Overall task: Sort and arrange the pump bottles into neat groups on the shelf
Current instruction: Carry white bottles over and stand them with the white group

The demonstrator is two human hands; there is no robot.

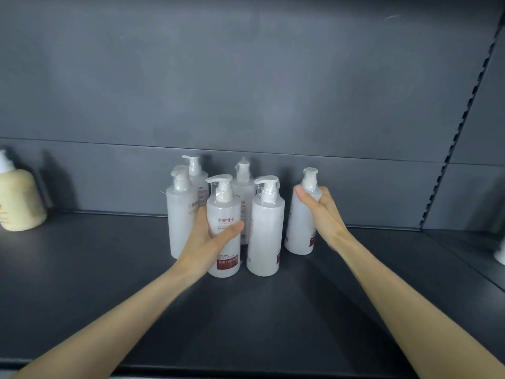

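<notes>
Fingers of the left hand wrap the front conditioner bottle. The right hand grips the outlying right bottle, upright beside the cluster on the shelf, probably to close ranks. A cream bottle stands well apart, left.

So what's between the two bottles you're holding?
Another white pump bottle stands upright between the labelled bottle in the left hand and the rightmost bottle in the right hand, in the head view.
</notes>
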